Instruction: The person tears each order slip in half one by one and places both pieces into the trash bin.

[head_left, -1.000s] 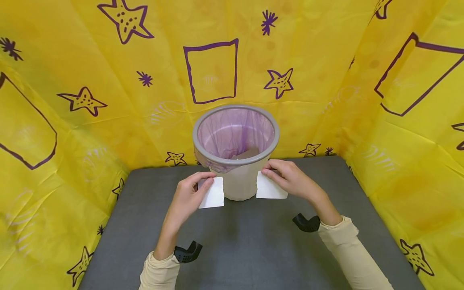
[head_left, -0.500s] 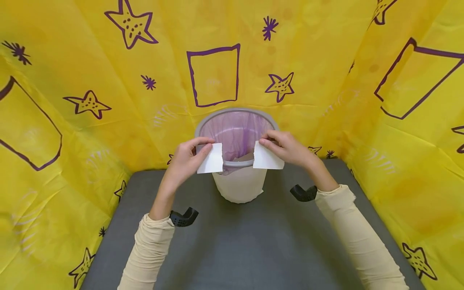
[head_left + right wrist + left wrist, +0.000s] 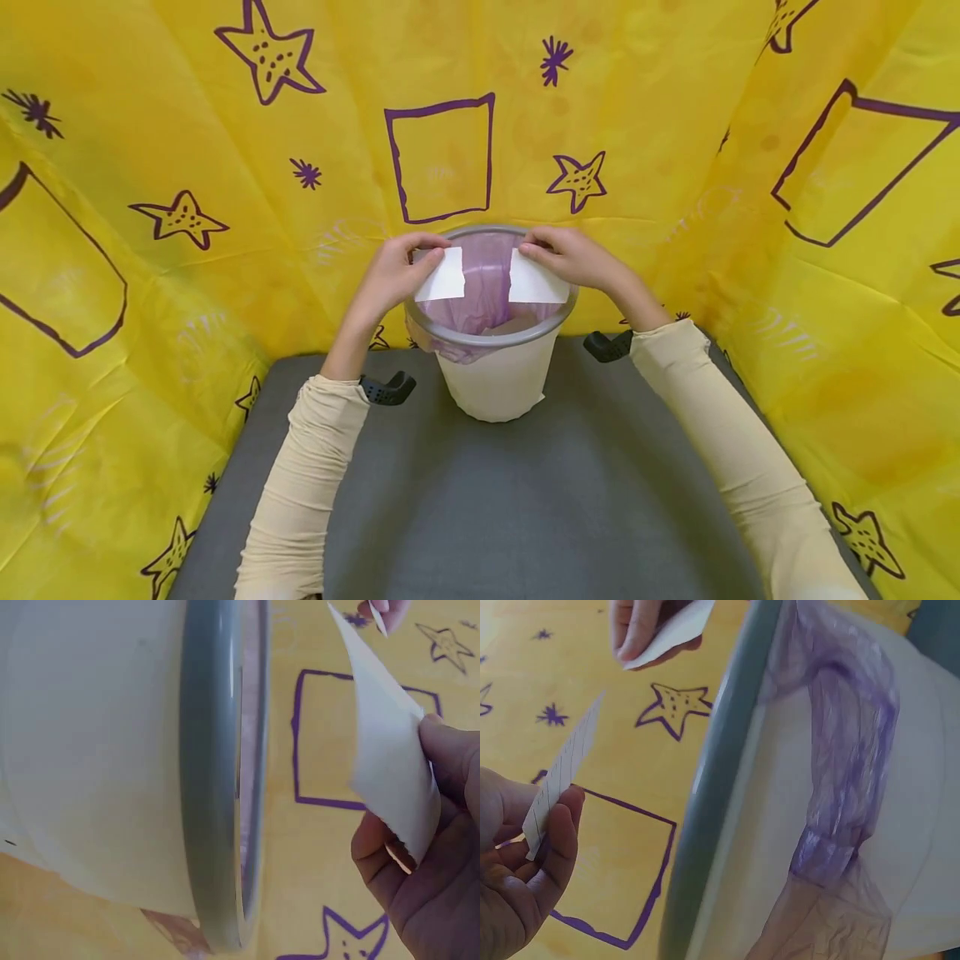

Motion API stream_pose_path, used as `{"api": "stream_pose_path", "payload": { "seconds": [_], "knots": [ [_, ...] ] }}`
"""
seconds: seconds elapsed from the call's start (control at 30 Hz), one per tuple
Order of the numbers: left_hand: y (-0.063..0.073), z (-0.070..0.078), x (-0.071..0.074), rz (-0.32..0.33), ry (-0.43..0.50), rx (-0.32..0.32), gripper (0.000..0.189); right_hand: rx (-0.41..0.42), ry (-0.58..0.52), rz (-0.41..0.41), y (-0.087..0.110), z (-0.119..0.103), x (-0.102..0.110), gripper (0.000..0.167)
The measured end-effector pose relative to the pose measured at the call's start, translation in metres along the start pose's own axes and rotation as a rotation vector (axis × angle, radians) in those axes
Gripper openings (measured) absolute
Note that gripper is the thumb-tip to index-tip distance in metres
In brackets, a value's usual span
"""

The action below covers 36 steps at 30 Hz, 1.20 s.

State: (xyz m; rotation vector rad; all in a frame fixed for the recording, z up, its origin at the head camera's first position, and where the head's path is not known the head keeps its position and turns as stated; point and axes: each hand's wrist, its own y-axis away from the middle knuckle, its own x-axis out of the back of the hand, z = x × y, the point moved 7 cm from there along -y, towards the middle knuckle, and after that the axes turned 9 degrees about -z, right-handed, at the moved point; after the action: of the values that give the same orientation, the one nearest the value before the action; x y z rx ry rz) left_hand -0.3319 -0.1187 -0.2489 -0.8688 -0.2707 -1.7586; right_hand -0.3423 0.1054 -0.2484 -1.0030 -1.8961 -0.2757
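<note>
- Setting: yellow plastic sheeting [image 3: 675,167] printed with purple stars and squares hangs behind and to both sides; a dark grey table [image 3: 525,517] lies below.
- Left paper piece [image 3: 442,278]: small, white, faint ruled lines in the left wrist view, ragged along one edge. It is held above the left part of the bin's mouth.
- Right paper piece [image 3: 536,283]: white, a little larger, torn on its inner edge. It is held above the right part of the mouth, near the rim.
- The two pieces sit side by side, apart, with the purple liner showing in the gap between them.
- Left hand [image 3: 390,279]: thumb and fingers curled, pinching the outer edge of the left paper piece.
- Right hand [image 3: 573,258]: fingers curled, thumb under, pinching the outer edge of the right paper piece.
- Bin [image 3: 495,383]: pale, tapered, upright near the back edge of the table, grey rim ring on top.
- Purple liner [image 3: 480,287]: thin plastic bag inside the bin, folded out under the rim at the front left.
- Something pale lies at the bottom of the bin, possibly more paper; too little shows to be sure.
- Both forearms wear cream sleeves [image 3: 300,492], with a black wrist mount [image 3: 386,389] under each wrist.
</note>
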Motion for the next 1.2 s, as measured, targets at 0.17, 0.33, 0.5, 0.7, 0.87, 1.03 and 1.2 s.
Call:
{"api": "stream_pose_path", "payload": {
  "seconds": [0.17, 0.33, 0.5, 0.7, 0.87, 1.03, 1.2],
  "knots": [
    [-0.019, -0.005, -0.007, -0.036, -0.035, 0.010, 0.024, 0.000, 0.001, -0.055, -0.019, 0.007, -0.006, 0.019],
    [-0.026, -0.010, -0.016, -0.071, -0.019, 0.024, 0.025, -0.004, -0.019, -0.102, -0.026, 0.017, -0.013, 0.020],
    [-0.030, -0.014, -0.019, -0.080, -0.005, 0.036, 0.025, -0.017, -0.039, -0.098, -0.029, 0.022, -0.014, 0.018],
    [-0.033, -0.019, -0.019, -0.098, -0.063, 0.056, 0.029, -0.049, -0.021, -0.133, -0.033, 0.022, -0.018, 0.021],
    [-0.029, -0.024, -0.022, -0.103, -0.159, 0.083, 0.039, -0.055, 0.008, -0.166, -0.031, 0.022, -0.025, 0.027],
    [-0.020, -0.022, -0.017, -0.065, -0.119, 0.050, 0.043, -0.050, 0.005, -0.112, -0.022, 0.017, -0.023, 0.034],
    [0.002, -0.011, -0.007, 0.025, -0.134, -0.046, 0.043, -0.001, 0.044, -0.015, 0.005, 0.003, -0.020, 0.033]
  ]
}}
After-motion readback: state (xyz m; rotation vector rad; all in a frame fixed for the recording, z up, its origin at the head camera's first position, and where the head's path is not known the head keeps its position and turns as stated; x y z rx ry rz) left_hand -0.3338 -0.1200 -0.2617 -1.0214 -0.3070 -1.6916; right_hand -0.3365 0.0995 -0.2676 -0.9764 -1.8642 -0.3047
